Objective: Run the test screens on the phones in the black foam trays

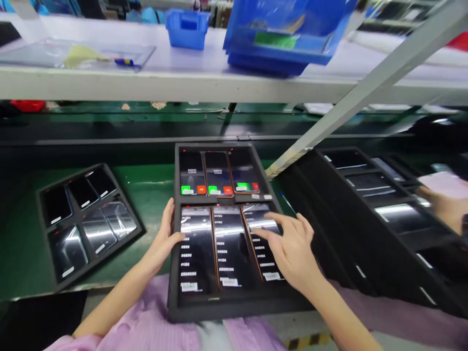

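Observation:
A black foam tray [204, 309] holding several phones lies in front of me, its near edge over my lap. The three near phones, among them the left one [195, 253] and the middle one [232, 248], show lists of text. Far-row phones [218, 168] show green and red buttons. My left hand [164, 239] grips the tray's left edge, thumb on top. Over the near right phone [261, 243] is my right hand [290, 243], its fingers apart and holding nothing, fingertips at the screen.
Another tray of phones [93, 209] lies on the left. Dark trays [329, 234] fill the right, near another person's hand [444, 207]. A slanted metal post [351, 97] rises beside my tray. Blue bins [188, 29] stand on the shelf [127, 83] above.

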`<state>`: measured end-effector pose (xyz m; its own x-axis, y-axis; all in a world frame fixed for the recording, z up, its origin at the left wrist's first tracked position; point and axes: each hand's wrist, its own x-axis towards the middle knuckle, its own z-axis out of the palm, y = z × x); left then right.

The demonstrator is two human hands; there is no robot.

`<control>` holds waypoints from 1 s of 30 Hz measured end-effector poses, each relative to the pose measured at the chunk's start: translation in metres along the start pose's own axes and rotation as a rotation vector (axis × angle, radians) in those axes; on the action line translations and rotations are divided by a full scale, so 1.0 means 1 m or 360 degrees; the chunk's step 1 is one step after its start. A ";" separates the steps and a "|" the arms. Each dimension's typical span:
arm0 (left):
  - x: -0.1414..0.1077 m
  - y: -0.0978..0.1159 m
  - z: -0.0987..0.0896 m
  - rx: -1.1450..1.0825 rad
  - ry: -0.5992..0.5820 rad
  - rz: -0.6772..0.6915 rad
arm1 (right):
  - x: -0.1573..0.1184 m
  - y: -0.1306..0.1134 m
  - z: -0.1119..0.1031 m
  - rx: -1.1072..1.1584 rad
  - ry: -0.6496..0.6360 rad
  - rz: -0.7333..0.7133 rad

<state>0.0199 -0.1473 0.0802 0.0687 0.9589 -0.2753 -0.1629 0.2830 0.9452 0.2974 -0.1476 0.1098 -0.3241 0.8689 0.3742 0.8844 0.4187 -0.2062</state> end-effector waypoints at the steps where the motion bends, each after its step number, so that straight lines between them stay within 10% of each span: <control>1: -0.010 -0.003 0.000 0.0015 -0.0027 0.0013 | -0.012 -0.009 -0.002 0.0035 -0.0030 -0.0056; 21: -0.044 -0.016 0.010 0.0216 0.0016 0.0042 | -0.046 -0.031 0.011 0.0056 -0.0299 -0.0150; 30: -0.043 -0.014 0.010 0.0210 0.0109 -0.0036 | -0.064 -0.002 -0.009 0.0030 0.0197 0.0257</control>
<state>0.0289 -0.1923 0.0804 0.0029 0.9526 -0.3041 -0.0308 0.3041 0.9522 0.3199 -0.2064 0.0947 -0.1338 0.8864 0.4433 0.9147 0.2826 -0.2890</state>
